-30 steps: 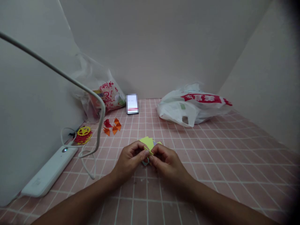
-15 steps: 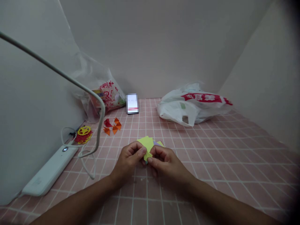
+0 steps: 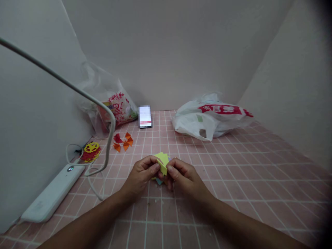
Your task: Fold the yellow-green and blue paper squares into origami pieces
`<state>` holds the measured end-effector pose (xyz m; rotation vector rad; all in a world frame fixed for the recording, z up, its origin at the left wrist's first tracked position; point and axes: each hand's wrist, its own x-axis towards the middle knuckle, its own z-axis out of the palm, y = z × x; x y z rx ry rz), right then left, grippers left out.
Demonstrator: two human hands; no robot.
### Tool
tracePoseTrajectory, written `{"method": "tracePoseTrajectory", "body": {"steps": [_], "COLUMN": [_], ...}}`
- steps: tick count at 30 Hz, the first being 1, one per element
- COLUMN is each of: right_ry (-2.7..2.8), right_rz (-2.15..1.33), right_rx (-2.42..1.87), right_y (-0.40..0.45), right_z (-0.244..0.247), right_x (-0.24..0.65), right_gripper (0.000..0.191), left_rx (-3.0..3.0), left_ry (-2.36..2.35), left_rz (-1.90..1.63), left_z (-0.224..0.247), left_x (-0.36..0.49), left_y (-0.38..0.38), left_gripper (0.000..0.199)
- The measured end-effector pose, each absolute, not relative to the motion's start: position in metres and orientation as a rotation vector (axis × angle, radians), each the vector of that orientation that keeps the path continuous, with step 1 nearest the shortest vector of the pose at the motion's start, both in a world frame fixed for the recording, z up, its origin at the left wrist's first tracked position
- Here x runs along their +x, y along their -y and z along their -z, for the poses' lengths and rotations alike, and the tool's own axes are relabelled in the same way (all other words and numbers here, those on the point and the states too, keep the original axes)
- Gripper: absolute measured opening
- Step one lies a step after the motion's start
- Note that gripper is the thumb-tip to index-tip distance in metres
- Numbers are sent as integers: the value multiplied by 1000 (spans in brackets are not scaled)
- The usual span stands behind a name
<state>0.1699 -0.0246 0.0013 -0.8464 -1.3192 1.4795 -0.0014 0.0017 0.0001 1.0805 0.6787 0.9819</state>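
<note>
A small folded piece of yellow paper [image 3: 163, 168] is pinched between my two hands above the middle of the table. My left hand [image 3: 145, 173] is closed on its left side, thumb on top. My right hand [image 3: 183, 174] grips the right edge between thumb and fingers. Behind and under the hands lie more paper sheets, a yellow one [image 3: 162, 157] on top and a light blue one [image 3: 158, 181] peeking out below. The hands partly hide this stack. Several folded orange paper pieces [image 3: 126, 145] and a red one [image 3: 118, 138] lie farther off to the left.
A white power strip [image 3: 52, 195] with a looping cable [image 3: 103, 107] runs along the left wall. Near it sit red and yellow cut-out shapes [image 3: 90, 152]. At the back are a filled plastic bag [image 3: 116, 107], a lit phone [image 3: 145, 117] and a white bag [image 3: 192, 122].
The yellow paper has turned in my fingers, and a folded edge now faces up. My right hand has shifted its grip slightly. The view has moved a little.
</note>
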Motion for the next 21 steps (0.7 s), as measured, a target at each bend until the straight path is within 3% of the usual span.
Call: {"method": "tracePoseTrajectory", "body": {"steps": [21], "right_ry": [1280], "right_rz": [-1520], "right_rx": [-805], "right_y": [24], "right_z": [-6], "right_x": [168], "right_gripper": [25], "left_rx": [1040], "left_ry": [-614], "left_rz": [-918], "left_z": [3], "left_x": [-4], "left_y": [-4], "left_gripper": [15]}}
